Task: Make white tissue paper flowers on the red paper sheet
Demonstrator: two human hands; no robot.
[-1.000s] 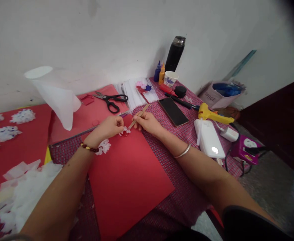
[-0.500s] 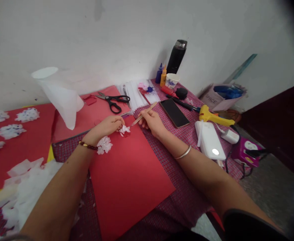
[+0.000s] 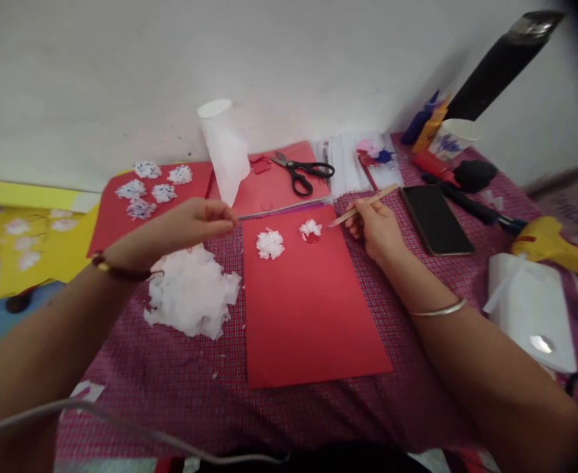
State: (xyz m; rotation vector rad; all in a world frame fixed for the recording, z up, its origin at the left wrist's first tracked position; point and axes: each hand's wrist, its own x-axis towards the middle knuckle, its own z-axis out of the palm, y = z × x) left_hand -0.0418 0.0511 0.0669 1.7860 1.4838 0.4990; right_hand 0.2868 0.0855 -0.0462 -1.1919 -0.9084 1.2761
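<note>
A red paper sheet [image 3: 313, 309] lies on the checked tablecloth. Two small white crumpled tissue tufts sit near its far edge, one [image 3: 270, 244] on the left and one [image 3: 311, 229] on the right. My right hand [image 3: 375, 226] is closed on a wooden stick [image 3: 365, 204], whose tip points at the right tuft. My left hand [image 3: 190, 223] hovers left of the sheet, above a heap of white tissue pieces [image 3: 190, 295]. Its fingertips are pinched together and I cannot make out anything in them.
Black scissors [image 3: 305, 173] lie on another red sheet at the back beside a white paper roll [image 3: 224, 148]. A phone [image 3: 434, 219], a yellow glue gun [image 3: 555, 243], a white power bank [image 3: 533, 309], bottles and a black flask stand at the right. More tufts [image 3: 151, 184] sit on red paper far left.
The view has swung left. My left hand has left the tuft on the red sheet and moved left over the tissue heap. My right hand still holds the stick near the right tuft.
</note>
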